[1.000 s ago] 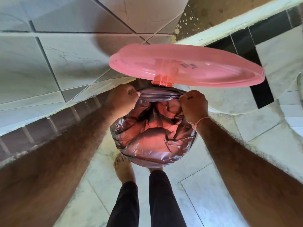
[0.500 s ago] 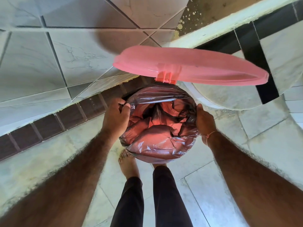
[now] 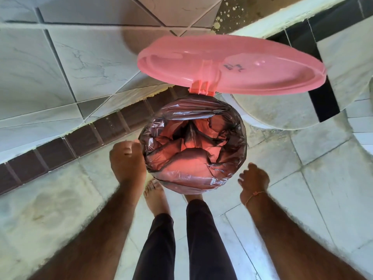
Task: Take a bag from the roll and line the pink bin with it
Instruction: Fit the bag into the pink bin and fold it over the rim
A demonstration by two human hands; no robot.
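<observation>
The pink bin stands on the floor in front of me, its round lid [image 3: 232, 65] tipped up on the hinge behind the opening. A dark, see-through bag [image 3: 193, 112] lies inside it, crumpled in the middle, with its edge folded out over the rim all the way round. My left hand [image 3: 127, 162] is curled against the bin's left side; its fingertips are hidden, so whether it pinches the film is unclear. My right hand [image 3: 254, 176] hangs a little apart from the bin's lower right, fingers loose and holding nothing.
A tiled wall with a dark brown skirting strip [image 3: 84, 136] runs along the left. A white rounded fixture [image 3: 282, 118] sits right of the bin, beneath a black-and-white tiled ledge. My bare foot [image 3: 155, 197] and dark trouser legs are just below the bin.
Both hands slid from the back of the rim, round its sides, toward me. The right hand has come off the bin. The lid has tipped further open.
</observation>
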